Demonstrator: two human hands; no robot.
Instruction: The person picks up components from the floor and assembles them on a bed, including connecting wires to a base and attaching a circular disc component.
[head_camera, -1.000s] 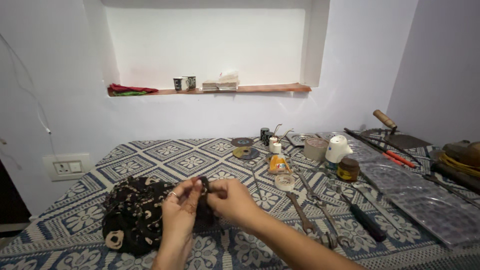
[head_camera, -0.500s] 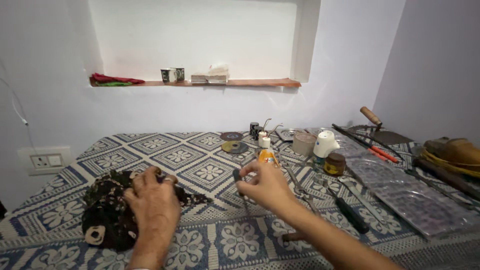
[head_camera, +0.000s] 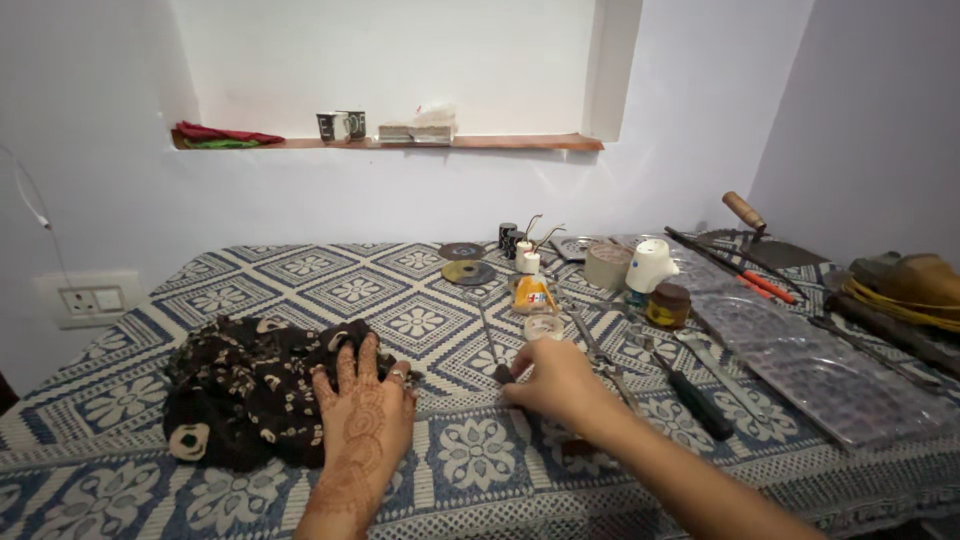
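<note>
Screwdriver (head_camera: 492, 352) lies mid-table, near the front edge; right hand (head_camera: 556, 388) pinches its dark handle; left hand (head_camera: 362, 408) rests flat, fingers spread, on the cloth (head_camera: 245, 385); a loose pinch might let it roll into the tools (head_camera: 640, 365).

Open patterned table (head_camera: 300, 275) across the far left and centre-left: a hand passes freely there. Near left taken by a dark crumpled cloth (head_camera: 245, 385), the left hand (head_camera: 362, 405) flat on its right edge. Narrow bare strip along the near edge between both hands. Right hand (head_camera: 555, 385) at a screwdriver (head_camera: 490, 345). Beyond it, crowded: glue bottle (head_camera: 533, 293), discs (head_camera: 468, 271), tape roll (head_camera: 607, 266), loose tools (head_camera: 690, 390). Clear plastic tray (head_camera: 810, 360) blocks the right side.
</note>
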